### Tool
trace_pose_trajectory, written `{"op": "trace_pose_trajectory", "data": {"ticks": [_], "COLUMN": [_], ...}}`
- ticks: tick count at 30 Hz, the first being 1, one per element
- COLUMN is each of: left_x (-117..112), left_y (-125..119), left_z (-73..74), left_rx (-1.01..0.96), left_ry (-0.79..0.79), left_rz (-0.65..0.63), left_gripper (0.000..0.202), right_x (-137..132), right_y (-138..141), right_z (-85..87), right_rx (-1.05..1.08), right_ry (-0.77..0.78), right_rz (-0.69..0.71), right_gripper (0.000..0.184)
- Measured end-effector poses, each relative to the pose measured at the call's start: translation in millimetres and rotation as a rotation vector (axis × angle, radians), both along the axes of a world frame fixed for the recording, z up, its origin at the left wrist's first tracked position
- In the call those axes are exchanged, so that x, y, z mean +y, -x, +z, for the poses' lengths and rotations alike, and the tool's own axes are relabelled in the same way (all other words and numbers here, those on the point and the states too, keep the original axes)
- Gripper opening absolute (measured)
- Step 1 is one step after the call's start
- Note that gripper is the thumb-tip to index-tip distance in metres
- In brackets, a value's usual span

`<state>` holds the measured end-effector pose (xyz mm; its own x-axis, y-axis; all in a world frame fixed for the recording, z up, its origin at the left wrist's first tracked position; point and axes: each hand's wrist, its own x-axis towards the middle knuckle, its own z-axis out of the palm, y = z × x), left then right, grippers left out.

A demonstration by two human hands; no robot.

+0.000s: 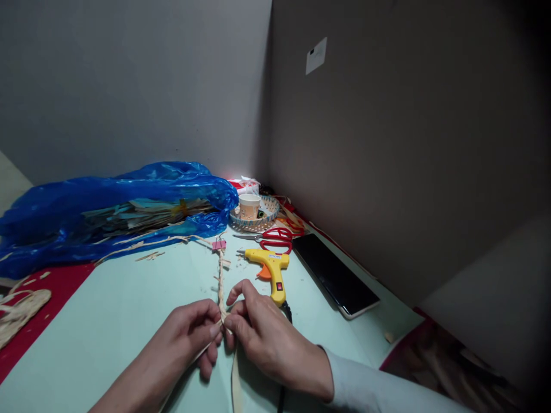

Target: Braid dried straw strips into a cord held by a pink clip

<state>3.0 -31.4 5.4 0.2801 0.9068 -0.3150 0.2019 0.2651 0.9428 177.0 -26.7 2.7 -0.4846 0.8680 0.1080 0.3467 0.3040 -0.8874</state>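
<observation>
A pale braid of dried plant strips [221,281] runs down the middle of the table, its far end under a piece of pink tape [219,245]. At its near end, my left hand [189,335] pinches a strip between thumb and fingers. My right hand [258,338] closes on the braid from the other side, thumb against fingers, its index finger raised and bent. One loose flat strip [236,384] hangs down below my right hand toward the near edge. The strips right between my fingertips are partly hidden.
Beyond my right hand lie a yellow glue gun [273,267], red-handled scissors [275,236] and a black tablet [336,275]. A paper cup [249,207] stands in a woven basket [271,211]. At the left, a blue plastic bag [107,192] holds a bundle of dried strips [146,215]; a woven piece [26,310] lies nearer.
</observation>
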Motion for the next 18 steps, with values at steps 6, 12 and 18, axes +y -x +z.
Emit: {"op": "trace_pose_trajectory", "data": {"ticks": [6,12,18], "left_x": [5,5,-3], "left_y": [-1,2,-7], "left_z": [-20.4,-18.9,-11.2], "left_rx": [-0.170,-0.047,0.263], "left_ry": [0.136,0.036,-0.099], "left_rz": [0.096,0.030,0.093], "left_gripper": [0.034,0.034,0.030], "right_x": [0,-1,-5], "right_y": [1,-7,-11], "right_z": [2.7,9.4,6.1], "right_rx": [-0.068,-0.172,-0.265], "right_ry": [-0.074,-0.085,-0.183], "right_rz": [0.048,0.091,-0.031], "right_gripper": [0.011,0.013,0.021]}}
